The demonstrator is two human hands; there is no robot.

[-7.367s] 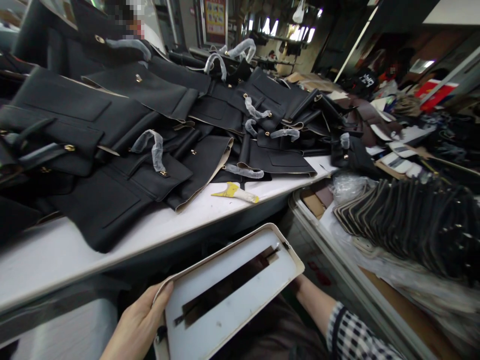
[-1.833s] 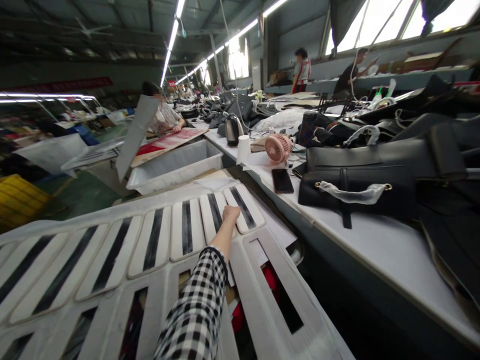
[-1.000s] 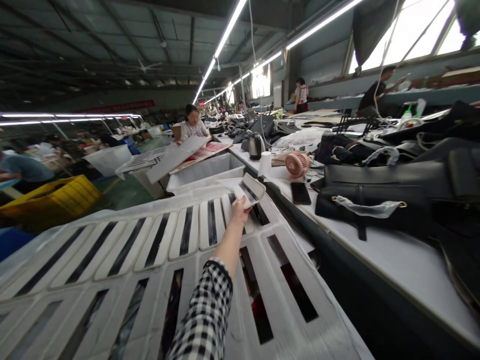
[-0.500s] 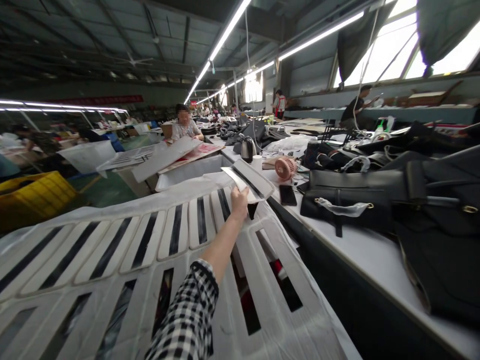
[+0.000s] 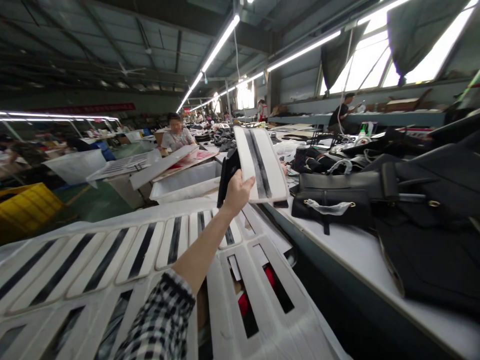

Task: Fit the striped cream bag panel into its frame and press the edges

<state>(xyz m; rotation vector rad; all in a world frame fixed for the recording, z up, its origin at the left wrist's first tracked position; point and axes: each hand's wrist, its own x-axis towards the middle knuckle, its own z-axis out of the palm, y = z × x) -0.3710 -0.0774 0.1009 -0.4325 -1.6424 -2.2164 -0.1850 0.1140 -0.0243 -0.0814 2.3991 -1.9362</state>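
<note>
the white, round-cornered flat panel with a black lengthwise stripe (image 5: 277,167) has risen and tipped more upright since the earlier frame, near the far right end of the pale grey slotted rack (image 5: 221,310). the left hand (image 5: 238,192) has its fingers closed on the lower left edge, probably for a steady one-handed hold. matching striped panels (image 5: 142,252) lie in a row, likely to avoid overlapping.
</note>
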